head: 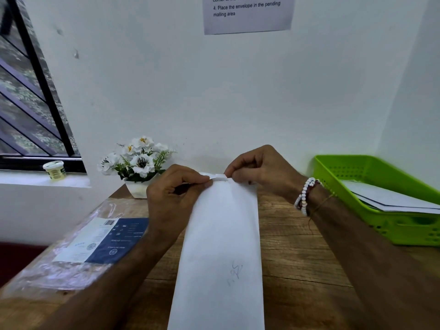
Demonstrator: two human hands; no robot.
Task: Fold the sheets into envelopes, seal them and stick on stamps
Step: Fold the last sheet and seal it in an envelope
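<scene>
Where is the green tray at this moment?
Head view: the green tray sits on the table at far right, just right of the right hand, with paper inside.

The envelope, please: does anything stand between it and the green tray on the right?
Nothing visible does. Only bare table lies between the envelope and the green tray; the forearm of the right hand crosses above it.

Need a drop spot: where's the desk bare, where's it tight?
Bare wood between envelope and green tray, partly under the right forearm, widening toward the front. Thin gap between envelope and plastic pack, under the left forearm. Tight at back: pot, left hand, right hand pinching the envelope's end.
</scene>
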